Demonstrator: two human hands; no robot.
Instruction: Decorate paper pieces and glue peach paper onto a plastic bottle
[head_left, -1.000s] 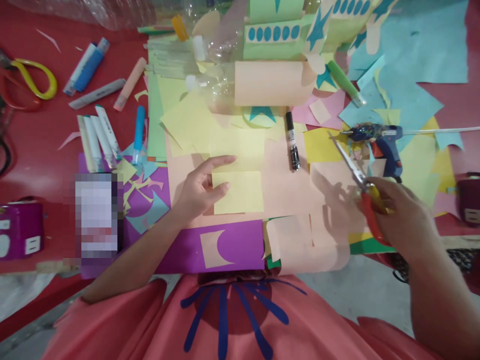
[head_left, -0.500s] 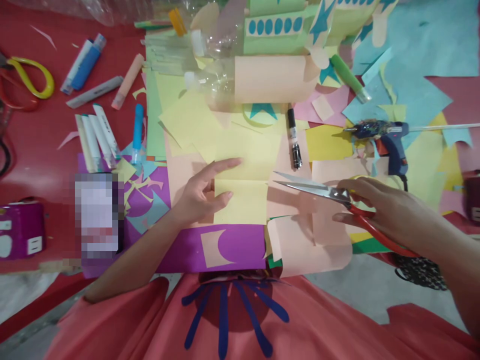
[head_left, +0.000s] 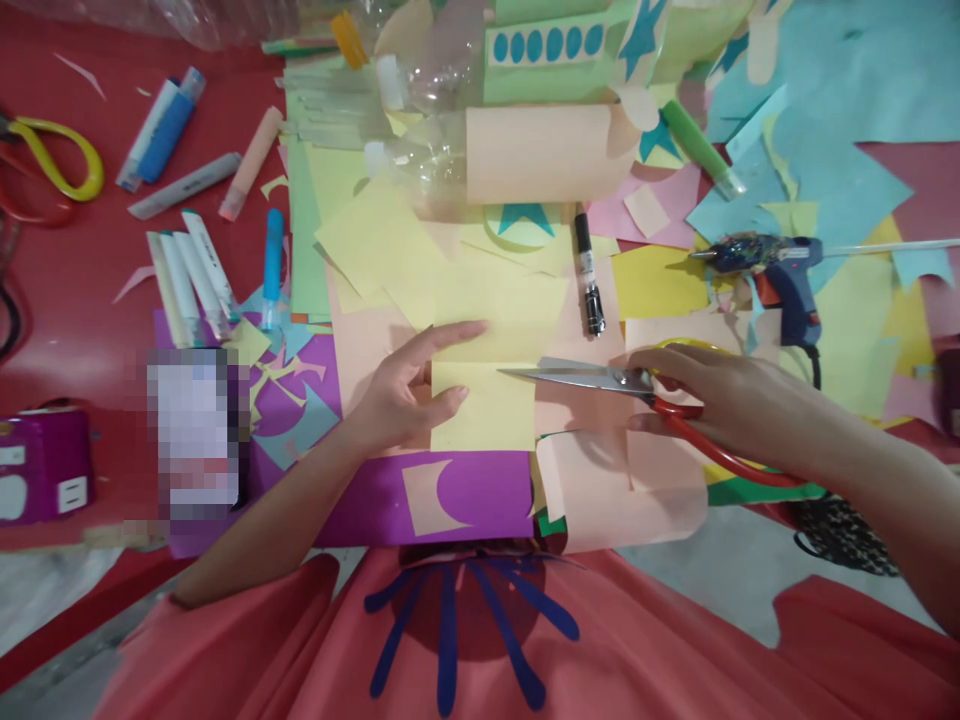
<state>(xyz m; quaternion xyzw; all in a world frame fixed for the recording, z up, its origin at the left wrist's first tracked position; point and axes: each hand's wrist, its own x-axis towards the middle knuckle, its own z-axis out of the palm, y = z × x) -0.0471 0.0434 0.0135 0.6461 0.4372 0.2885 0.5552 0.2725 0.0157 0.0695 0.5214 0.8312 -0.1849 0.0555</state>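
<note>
My left hand (head_left: 409, 385) holds a piece of yellow paper (head_left: 487, 410) at its left side. The thumb lies on top, the index finger stretches along the upper part, and the other fingers are curled and partly hidden. My right hand (head_left: 712, 390) grips scissors (head_left: 600, 378) with red and yellow handles. Their blades point left at the paper's right side, along a crosswise line in it. One blade lies over the paper; the tip of the other is hidden.
A black marker (head_left: 589, 270), plastic bottles (head_left: 435, 150) and a peach paper roll (head_left: 547, 155) lie beyond the paper. At right is a glue gun (head_left: 780, 270). Several markers (head_left: 195, 270), a phone (head_left: 195, 430) and yellow-handled scissors (head_left: 64, 160) lie at left. Purple paper (head_left: 480, 490) sits nearest me.
My right hand has moved left with the scissors, bringing the blades from beside the yellow paper onto its right side. They are closer together. My left hand has hardly moved.
</note>
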